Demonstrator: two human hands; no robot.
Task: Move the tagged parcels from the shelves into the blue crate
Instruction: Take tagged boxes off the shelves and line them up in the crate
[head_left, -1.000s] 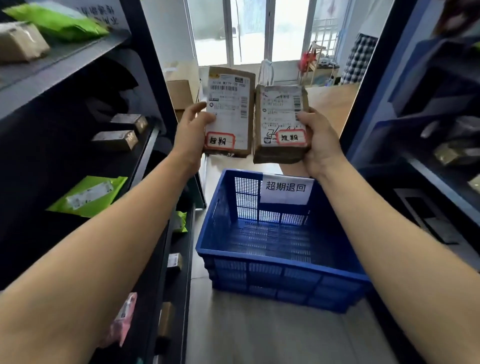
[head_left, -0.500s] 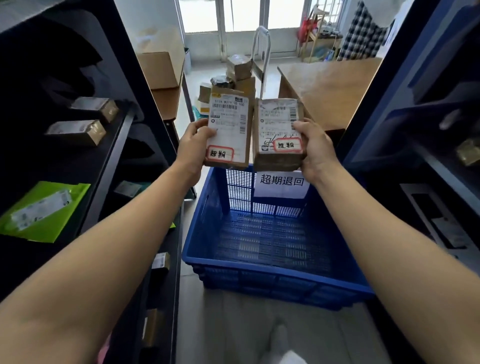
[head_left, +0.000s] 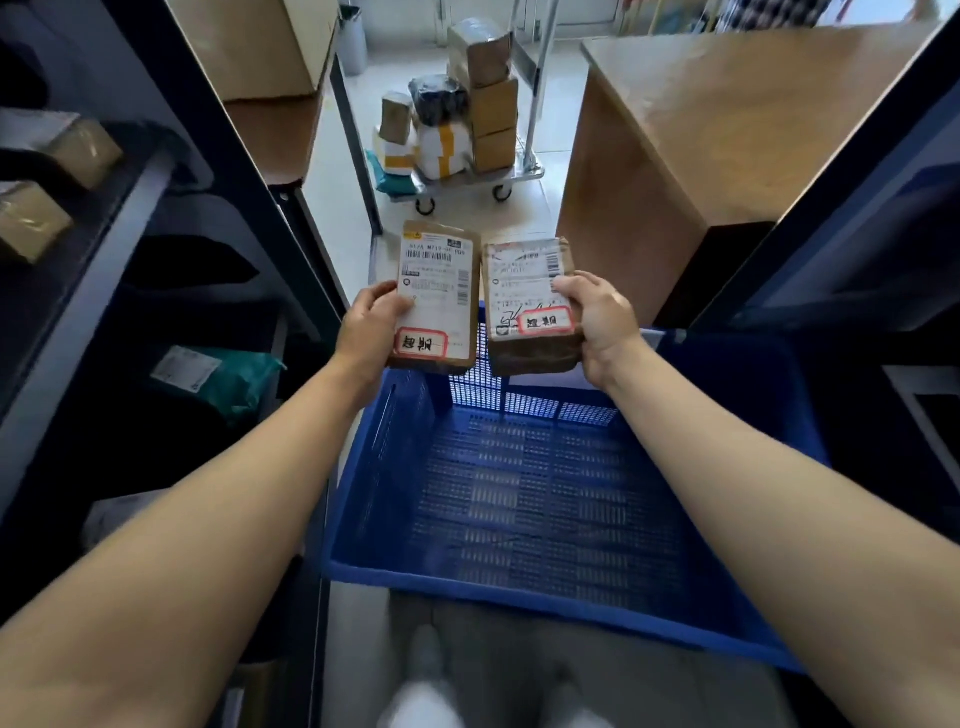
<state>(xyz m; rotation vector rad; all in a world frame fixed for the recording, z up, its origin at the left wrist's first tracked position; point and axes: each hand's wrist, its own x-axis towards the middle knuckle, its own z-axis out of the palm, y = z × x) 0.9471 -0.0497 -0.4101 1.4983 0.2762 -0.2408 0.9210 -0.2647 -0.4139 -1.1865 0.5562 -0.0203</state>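
The left hand (head_left: 371, 325) is gripping one tagged parcel (head_left: 439, 296) and the right hand (head_left: 597, 322) is gripping another (head_left: 530, 306), both above the blue crate (head_left: 519, 605), which is holding nothing visible; both deposits remain.

Two tagged brown parcels (head_left: 439, 296) (head_left: 530, 306) held upright above empty blue crate (head_left: 519, 597)
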